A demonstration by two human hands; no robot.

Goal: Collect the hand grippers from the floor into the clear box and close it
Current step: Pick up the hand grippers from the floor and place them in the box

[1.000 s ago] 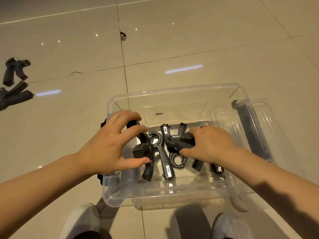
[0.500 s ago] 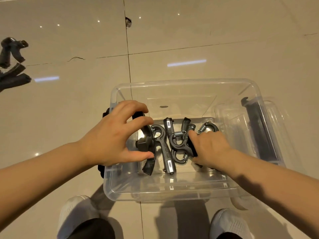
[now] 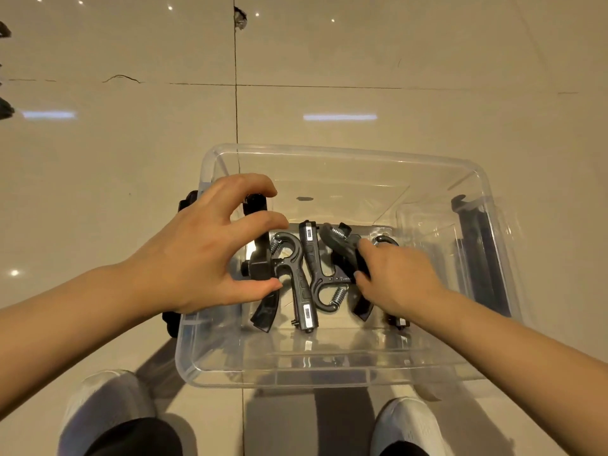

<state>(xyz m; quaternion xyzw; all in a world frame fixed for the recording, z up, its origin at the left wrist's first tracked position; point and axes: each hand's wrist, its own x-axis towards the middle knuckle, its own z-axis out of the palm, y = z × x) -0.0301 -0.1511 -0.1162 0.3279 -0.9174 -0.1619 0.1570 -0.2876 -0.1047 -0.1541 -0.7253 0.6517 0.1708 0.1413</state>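
The clear box [image 3: 329, 153] stands on the tiled floor in front of me, open, with several black hand grippers [image 3: 304, 284] lying on its bottom. My left hand [image 3: 197, 255] reaches over the box's left wall, thumb and fingers arched around an upright black gripper [image 3: 260, 258] at the left end of the row. My right hand [image 3: 398, 278] is inside the box on the right and grips the handle of a dark gripper [image 3: 340, 243], which tilts against the others. One more gripper [image 3: 383, 240] is partly hidden behind that hand.
The clear lid with its black latch [image 3: 477, 258] lies against the box's right side. Black latches [image 3: 171, 320] show on the box's left wall. More grippers [image 3: 5, 108] lie on the floor at the far left edge. My white shoes [image 3: 98, 406] stand below the box.
My right hand has lowered its gripper toward the row and shifted its hold along the handle. My left hand has kept its place around the left gripper. The view has tilted down.
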